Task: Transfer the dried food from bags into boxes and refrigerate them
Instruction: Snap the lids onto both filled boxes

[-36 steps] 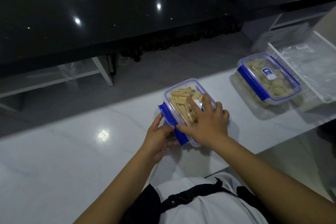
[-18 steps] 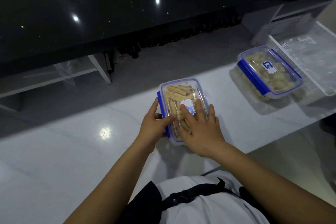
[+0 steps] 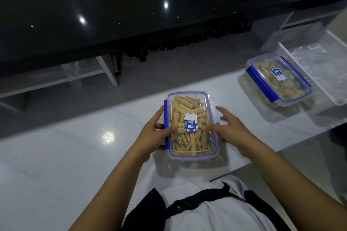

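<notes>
A box [image 3: 190, 124] full of pale food sticks is set on the white counter [image 3: 56, 155], close to its near edge and right in front of the person, so both hands can reach its two long sides. The clear lid is on top, and the blue clip on the left side looks folded down. The left hand [image 3: 152, 133] is wrapped on that left side: the thumb is laid over the lid edge and the fingers are tucked along the clip, so the box is held in place. It looks like the box is kept from sliding while the other side is shut. The right hand [image 3: 228, 127] is held at the right side with its fingers spread apart; nothing is gripped by it, and only the thumb seems to touch the lid edge. The right clip is hidden, so it cannot be told if it is closed. Both arms are stretched forward and bent a little inward. A second box [image 3: 277, 80] is kept closed near the far right corner, beside a clear bag [image 3: 323, 69].
</notes>
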